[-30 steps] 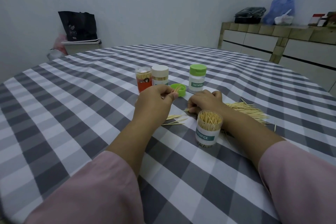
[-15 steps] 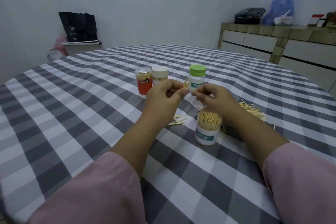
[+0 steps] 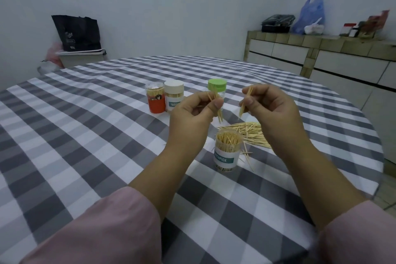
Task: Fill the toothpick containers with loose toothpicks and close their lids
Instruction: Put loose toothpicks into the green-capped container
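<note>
An open clear toothpick container (image 3: 226, 152) with a teal label stands on the checked tablecloth, packed with upright toothpicks. Above and behind it, my left hand (image 3: 192, 115) pinches a few toothpicks (image 3: 217, 106) between thumb and fingers. My right hand (image 3: 272, 109) pinches a couple of toothpicks (image 3: 245, 103) too. Both hands are raised off the table, a short gap between them. A pile of loose toothpicks (image 3: 250, 133) lies just right of the open container. Farther back stand three lidded containers: a red one (image 3: 156, 100), a white one (image 3: 173, 95) and a green-capped one (image 3: 216, 87), partly hidden by my left hand.
The round table (image 3: 85, 135) wears a grey and white checked cloth. A tiled counter (image 3: 321, 49) with bags and boxes runs along the right wall. A bin with a black bag (image 3: 79, 49) stands behind the table at left.
Both hands have lifted from the table and moved apart, each bringing up toothpicks. The green loose lid seen earlier is hidden behind my left hand.
</note>
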